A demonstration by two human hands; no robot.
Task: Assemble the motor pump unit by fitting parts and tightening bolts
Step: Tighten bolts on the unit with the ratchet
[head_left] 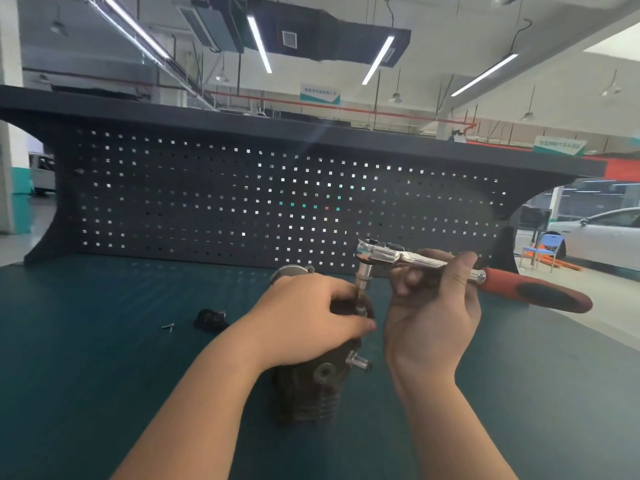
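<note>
Two bare hands work over a dark teal tabletop (pixel 104 341) backed by a black perforated panel (pixel 242 195) under a black shelf (pixel 207 116). The motor pump unit (pixel 311 393) stands on the tabletop at centre, dark and ribbed, with a short metal nozzle (pixel 360 362) sticking out to the right. The left hand (pixel 304 317) rests on top of the unit, its fingers curled round the upper part beside a slim extension bar (pixel 360 299). The right hand (pixel 433 306) holds a chrome ratchet wrench (pixel 415 259) by its shank, fingers wrapped round it, the orange and black handle (pixel 540 292) pointing right. A socket (pixel 365 273) hangs below the ratchet head. Left of the unit lie a small black part (pixel 209 318) and loose screws (pixel 168 327). Behind, strip lights (pixel 259 43) hang from a ducted ceiling, and a white car (pixel 602 237) and a blue chair (pixel 543 251) stand at right
</note>
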